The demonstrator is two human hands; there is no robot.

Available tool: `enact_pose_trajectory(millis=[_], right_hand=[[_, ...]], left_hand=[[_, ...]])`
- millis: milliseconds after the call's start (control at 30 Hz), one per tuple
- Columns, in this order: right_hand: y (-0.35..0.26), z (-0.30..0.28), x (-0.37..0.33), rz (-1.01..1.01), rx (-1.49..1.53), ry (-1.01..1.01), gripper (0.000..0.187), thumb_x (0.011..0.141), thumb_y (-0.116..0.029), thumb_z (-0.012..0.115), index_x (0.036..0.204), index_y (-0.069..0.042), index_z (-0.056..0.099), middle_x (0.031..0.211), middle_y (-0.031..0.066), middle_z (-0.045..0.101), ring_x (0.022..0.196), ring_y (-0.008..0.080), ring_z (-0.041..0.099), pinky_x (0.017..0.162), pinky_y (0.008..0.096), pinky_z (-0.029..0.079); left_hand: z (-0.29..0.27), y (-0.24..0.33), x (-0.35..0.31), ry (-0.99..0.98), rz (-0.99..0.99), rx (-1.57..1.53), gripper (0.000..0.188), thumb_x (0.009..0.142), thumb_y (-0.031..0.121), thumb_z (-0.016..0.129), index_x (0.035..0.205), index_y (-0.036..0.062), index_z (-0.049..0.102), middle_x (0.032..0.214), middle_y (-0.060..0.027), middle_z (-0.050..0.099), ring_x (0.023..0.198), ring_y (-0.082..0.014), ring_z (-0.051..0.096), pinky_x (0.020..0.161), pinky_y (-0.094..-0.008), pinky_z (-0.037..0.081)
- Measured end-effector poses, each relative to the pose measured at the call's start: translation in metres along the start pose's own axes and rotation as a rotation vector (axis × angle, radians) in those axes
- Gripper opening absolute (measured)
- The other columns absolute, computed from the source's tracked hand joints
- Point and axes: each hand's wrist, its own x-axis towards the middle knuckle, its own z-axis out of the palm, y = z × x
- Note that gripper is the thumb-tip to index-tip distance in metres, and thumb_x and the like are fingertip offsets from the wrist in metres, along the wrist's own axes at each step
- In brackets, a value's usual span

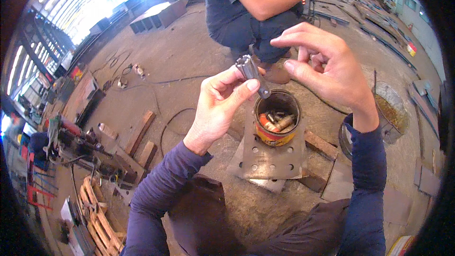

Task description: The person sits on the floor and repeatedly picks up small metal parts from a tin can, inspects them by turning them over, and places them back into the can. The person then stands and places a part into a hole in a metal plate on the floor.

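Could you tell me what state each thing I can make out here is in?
Small grey metal cylindrical part: held, tilted.
Bare left hand: pinching that part.
Bare right hand: empty, fingers apart.
Round red-and-yellow can: upright, open-topped, holding small pieces.
Flat grey metal plate with round holes: lying beneath the can.
Dark-clothed co-worker: crouching.

A grey fluted metal bit [249, 69] was held aloft, off centre toward one o'clock. It tilted, notched end toward eleven o'clock, smoother end toward five.
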Motion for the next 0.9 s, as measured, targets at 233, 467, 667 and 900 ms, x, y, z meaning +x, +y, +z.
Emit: enact_pose_trajectory(millis=[233, 467, 667, 900], right_hand=[[0.007, 0.049, 0.015, 0.103, 0.245, -0.11, 0.03, 0.091, -0.016, 0.077, 0.116, 0.0, 0.074, 0.089, 0.0025, 0.067, 0.068, 0.007, 0.058, 0.06, 0.0255, 0.047], [0.022, 0.065, 0.011, 0.2, 0.312, -0.111, 0.032, 0.092, -0.021, 0.077, 0.112, 0.004, 0.073, 0.081, 0.0052, 0.072, 0.066, 0.0061, 0.061, 0.058, 0.026, 0.048], [0.03, 0.072, 0.01, 0.272, 0.411, -0.115, 0.032, 0.092, -0.02, 0.077, 0.11, 0.005, 0.073, 0.087, 0.0057, 0.074, 0.071, 0.0073, 0.064, 0.062, 0.0264, 0.051], [0.037, 0.077, 0.007, 0.343, 0.493, -0.088, 0.032, 0.092, -0.021, 0.078, 0.108, 0.007, 0.073, 0.096, 0.0101, 0.075, 0.082, 0.0123, 0.069, 0.074, 0.0294, 0.057]], left_hand=[[-0.022, -0.022, -0.008, -0.085, -0.099, -0.248, 0.028, 0.106, 0.02, 0.062, 0.127, 0.0021, 0.068, 0.112, -0.0043, 0.072, 0.097, -0.0113, 0.064, 0.087, -0.0304, 0.051], [-0.021, -0.032, -0.009, -0.11, -0.155, -0.351, 0.028, 0.106, 0.02, 0.061, 0.128, 0.0035, 0.068, 0.118, -0.0051, 0.071, 0.105, -0.014, 0.065, 0.089, -0.0341, 0.052], [-0.02, -0.039, -0.007, -0.128, -0.19, -0.477, 0.026, 0.105, 0.019, 0.062, 0.126, 0.0042, 0.069, 0.118, -0.0049, 0.071, 0.106, -0.0149, 0.066, 0.088, -0.0349, 0.052], [-0.018, -0.047, -0.005, -0.085, -0.244, -0.545, 0.026, 0.104, 0.019, 0.064, 0.126, 0.0053, 0.065, 0.115, -0.0036, 0.071, 0.103, -0.0143, 0.065, 0.087, -0.0349, 0.052]])
